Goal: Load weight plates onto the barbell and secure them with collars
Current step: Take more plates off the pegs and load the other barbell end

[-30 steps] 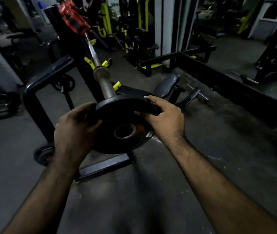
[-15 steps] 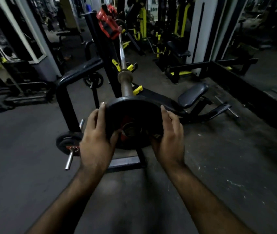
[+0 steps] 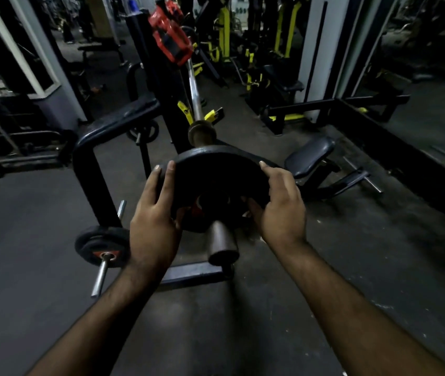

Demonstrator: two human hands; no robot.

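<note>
Both my hands, L (image 3: pixel 152 226) & R (image 3: pixel 281 210), grasping plate (image 3: pixel 216 177), already threaded on sleeve (image 3: pixel 222 244). Left: push to bar (image 3: pixel 194 93) shoulder, add collar.

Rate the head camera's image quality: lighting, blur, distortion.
Head view: dim gym lighting; the black weight plate loses its surface detail in shadow, wide-angle bending curves the pillars at the edges, background machines look soft, and both hands stay fairly sharp.
</note>
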